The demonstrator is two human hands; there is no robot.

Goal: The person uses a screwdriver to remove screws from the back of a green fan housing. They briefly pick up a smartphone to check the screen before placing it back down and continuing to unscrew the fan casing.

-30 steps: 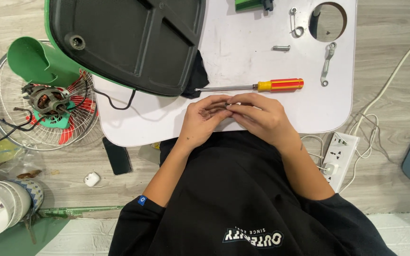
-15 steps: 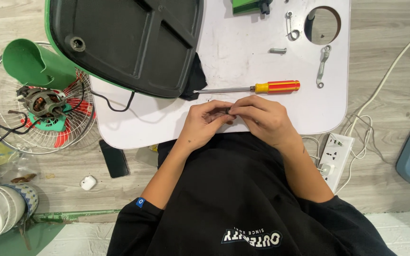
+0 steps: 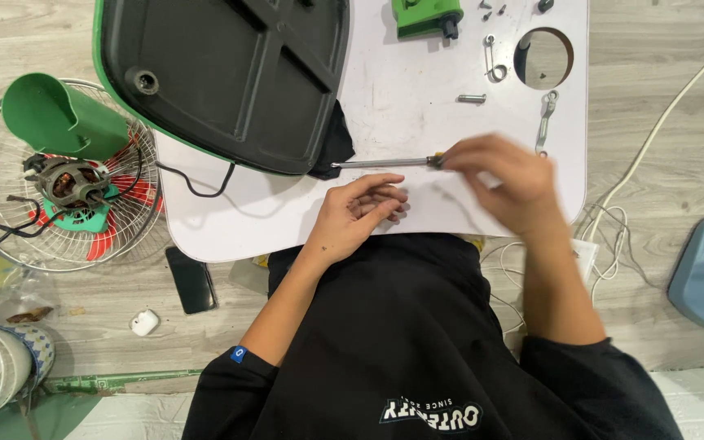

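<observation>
While blurred, right hand (image 3: 505, 181) over handle end of screwdriver (image 3: 385, 163), fingers (image 3: 458, 155) curled on it; grip itself smeared, cannot tell for sure. Metal shaft lying flat on white tabletop (image 3: 287, 220), tip near black fan base (image 3: 222, 73). Left hand (image 3: 356, 216) resting on tabletop edge, fingers (image 3: 385, 200) loosely bent, holding nothing visible. Bolt (image 3: 472, 99) and small wrench (image 3: 544, 122) further back. Fan grille with motor (image 3: 67, 183) on floor, left.
</observation>
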